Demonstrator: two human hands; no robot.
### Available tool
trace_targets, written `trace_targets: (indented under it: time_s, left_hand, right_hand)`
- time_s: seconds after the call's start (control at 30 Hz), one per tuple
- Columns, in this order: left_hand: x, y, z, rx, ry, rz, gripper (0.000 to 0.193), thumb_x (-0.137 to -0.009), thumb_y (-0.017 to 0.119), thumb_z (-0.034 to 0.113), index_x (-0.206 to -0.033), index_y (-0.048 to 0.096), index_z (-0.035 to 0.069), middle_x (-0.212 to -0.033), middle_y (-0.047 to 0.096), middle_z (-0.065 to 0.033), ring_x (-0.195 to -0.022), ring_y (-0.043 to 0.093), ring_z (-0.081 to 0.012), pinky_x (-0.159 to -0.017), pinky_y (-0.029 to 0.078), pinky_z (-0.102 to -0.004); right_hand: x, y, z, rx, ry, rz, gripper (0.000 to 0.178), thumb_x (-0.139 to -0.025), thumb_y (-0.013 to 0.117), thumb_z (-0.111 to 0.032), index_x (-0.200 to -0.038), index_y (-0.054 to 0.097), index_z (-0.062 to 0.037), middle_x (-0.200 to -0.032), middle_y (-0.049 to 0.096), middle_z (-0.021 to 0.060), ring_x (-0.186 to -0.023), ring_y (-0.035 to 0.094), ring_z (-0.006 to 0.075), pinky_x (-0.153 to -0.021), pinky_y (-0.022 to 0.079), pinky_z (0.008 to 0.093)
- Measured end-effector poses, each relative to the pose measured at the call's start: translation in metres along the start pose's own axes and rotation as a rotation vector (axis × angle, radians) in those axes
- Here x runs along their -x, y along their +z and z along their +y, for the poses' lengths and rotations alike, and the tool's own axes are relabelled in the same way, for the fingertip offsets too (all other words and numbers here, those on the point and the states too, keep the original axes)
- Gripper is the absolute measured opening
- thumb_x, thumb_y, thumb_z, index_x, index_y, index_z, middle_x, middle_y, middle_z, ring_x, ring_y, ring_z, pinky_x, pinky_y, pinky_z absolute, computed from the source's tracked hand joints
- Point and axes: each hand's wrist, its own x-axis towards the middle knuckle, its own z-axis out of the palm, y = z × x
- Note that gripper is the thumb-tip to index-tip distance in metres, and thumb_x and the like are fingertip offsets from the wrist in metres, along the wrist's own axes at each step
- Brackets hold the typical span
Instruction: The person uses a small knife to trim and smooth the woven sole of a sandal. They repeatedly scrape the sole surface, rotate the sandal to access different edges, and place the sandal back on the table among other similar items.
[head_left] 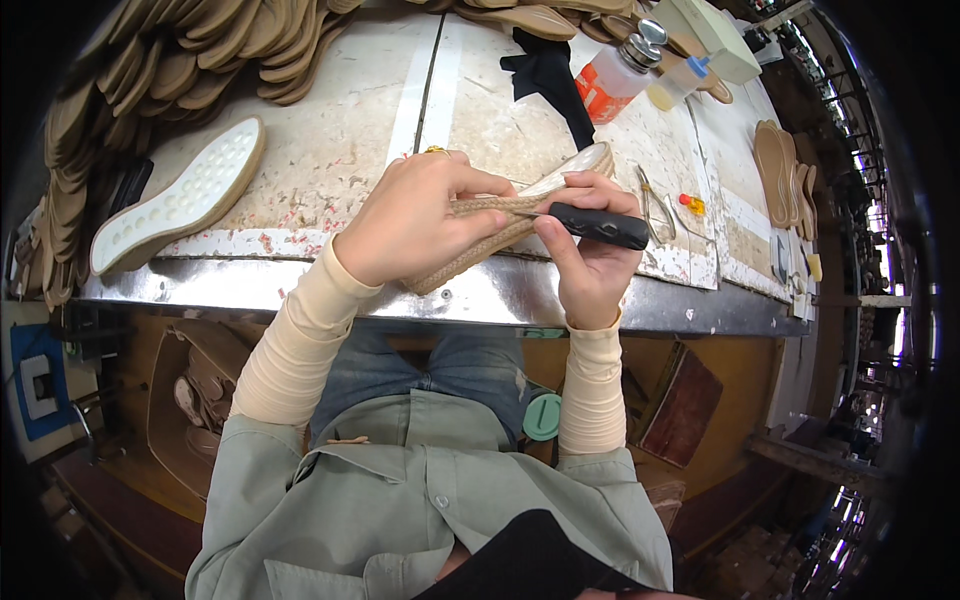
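A wedge shoe sole (458,266) with a braided, straw-coloured edge is held just over the table's front edge, slanting up to the right. My left hand (420,210) grips it, thumb and fingers pinching the braided strip (488,204) along its side. In my right hand (592,262) is a tool with a black handle (612,228) and a thin metal shaft. Its shaft points left to the braid near my left fingertips; the exact tip is hard to make out. Right-hand fingers also rest against the sole's far end.
Piled brown soles (190,60) fill the back left. One sole with a white, dimpled underside (185,200) lies at left. Behind my hands are a black cloth (548,80), a metal-capped bottle (612,82) and a blue-tipped squeeze bottle (677,84). Nippers (655,208) lie right; a metal edge (250,285) runs in front.
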Motion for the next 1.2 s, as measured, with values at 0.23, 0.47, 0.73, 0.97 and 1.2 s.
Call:
trace_targets:
  time_s: [0.23,0.47,0.73,0.97,1.2]
  left_hand:
    - [0.002,0.002,-0.004,-0.012,0.019,0.035,0.029,-0.083,0.068,0.030,-0.103,0.076,0.010,-0.076,0.061,-0.0143,-0.070,0.059,-0.0305,-0.066,0.045,-0.0390]
    - [0.001,0.011,-0.004,0.109,0.117,0.124,0.025,-0.082,0.068,0.022,-0.100,0.075,0.007,-0.086,0.067,-0.0144,-0.081,0.064,-0.0316,-0.075,0.050,-0.0375]
    - [-0.002,0.008,0.000,0.095,0.109,0.079,0.021,-0.080,0.068,0.016,-0.096,0.075,0.005,-0.090,0.071,-0.0133,-0.083,0.067,-0.0315,-0.076,0.052,-0.0374]
    - [-0.003,0.011,0.002,0.148,0.069,0.078,0.019,-0.080,0.069,0.015,-0.094,0.075,0.005,-0.091,0.071,-0.0115,-0.084,0.066,-0.0287,-0.078,0.050,-0.0359]
    - [-0.006,0.010,0.003,0.150,0.050,0.056,0.020,-0.079,0.068,0.016,-0.095,0.075,0.006,-0.088,0.071,-0.0121,-0.081,0.067,-0.0268,-0.076,0.052,-0.0356]
  right_hand:
    - [-0.004,-0.005,0.001,-0.149,0.046,0.058,0.037,-0.080,0.077,0.000,-0.106,0.052,-0.0053,-0.090,0.068,0.0086,-0.114,0.052,0.0206,-0.099,0.041,0.0371]
    - [-0.003,-0.004,0.001,-0.075,0.012,-0.009,0.037,-0.079,0.078,-0.001,-0.106,0.052,-0.0054,-0.091,0.067,0.0092,-0.112,0.052,0.0202,-0.099,0.041,0.0371]
    - [-0.002,-0.003,0.005,0.023,-0.045,0.006,0.038,-0.079,0.078,0.000,-0.106,0.052,-0.0045,-0.093,0.067,0.0097,-0.112,0.052,0.0198,-0.097,0.042,0.0362]
    - [-0.003,-0.010,0.000,-0.148,0.050,0.024,0.037,-0.080,0.077,-0.001,-0.106,0.051,-0.0047,-0.088,0.068,0.0090,-0.112,0.052,0.0190,-0.096,0.043,0.0354]
    - [-0.003,-0.007,0.003,-0.099,0.004,0.003,0.037,-0.081,0.077,-0.002,-0.106,0.051,-0.0057,-0.088,0.068,0.0087,-0.111,0.052,0.0191,-0.098,0.041,0.0362]
